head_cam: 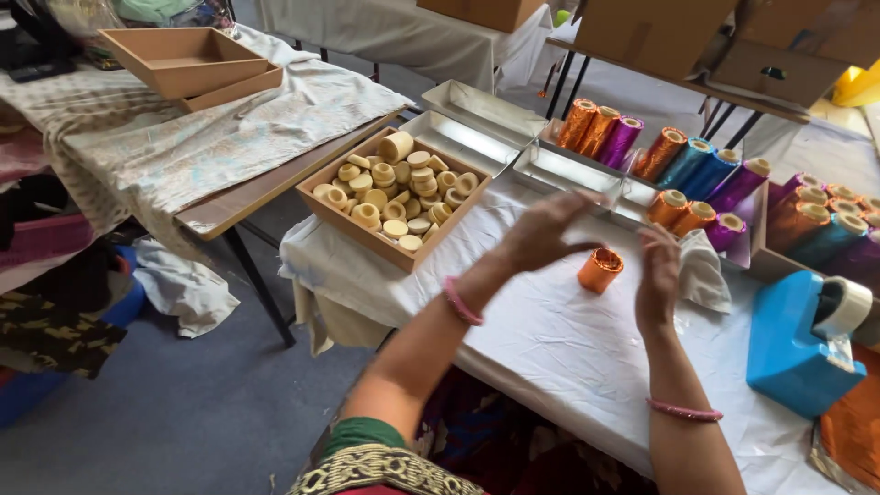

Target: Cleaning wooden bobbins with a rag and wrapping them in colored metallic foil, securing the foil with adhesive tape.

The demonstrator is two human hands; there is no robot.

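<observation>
Crinkled white tablecloth (559, 339) bears a foil-wrapped orange cylinder (599, 270) between open hands

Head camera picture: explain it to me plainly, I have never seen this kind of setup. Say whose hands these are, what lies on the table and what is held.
There is no machine. A camera on a person's head looks down at their own bare hands. The left hand and right hand hover open, holding nothing, either side of a small orange foil-wrapped cup standing on the white-covered table. Behind lie a wooden tray of pale round pieces, empty metal trays, rolls of coloured foil and a white cloth. At right stands a blue tape dispenser.
</observation>
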